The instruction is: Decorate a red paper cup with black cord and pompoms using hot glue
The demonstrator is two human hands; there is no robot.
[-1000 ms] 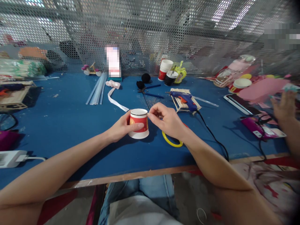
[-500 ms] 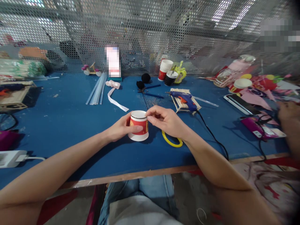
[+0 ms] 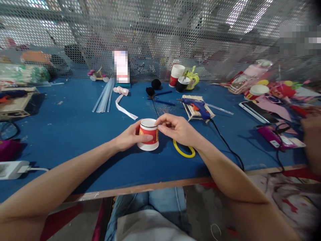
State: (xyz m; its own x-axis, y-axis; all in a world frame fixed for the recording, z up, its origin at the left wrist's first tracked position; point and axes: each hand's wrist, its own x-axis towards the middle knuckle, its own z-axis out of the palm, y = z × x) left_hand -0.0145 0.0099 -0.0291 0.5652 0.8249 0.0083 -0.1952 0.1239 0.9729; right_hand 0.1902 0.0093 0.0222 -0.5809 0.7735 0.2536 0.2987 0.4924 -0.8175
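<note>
A red and white paper cup stands upside down on the table, its wide rim at the bottom. My left hand is wrapped round its left side, thumb across the red front. Black yarn circles the cup near its upper end. At the cup's upper right edge, my right hand pinches the yarn with thumb and fingertips; the exact grip is partly hidden. The strand runs back toward a small black yarn ball. Beside my right wrist lies a yellow ring.
A blue glue gun rests on a stick rack, its black cord trailing right. Scissors, a white ribbon, clear glue sticks and stacked cups lie behind. Another person's hand is at far right, near a phone.
My hands and the cup stay almost still. At far right, the other person's hand has shifted slightly, and a red item now shows near it.
</note>
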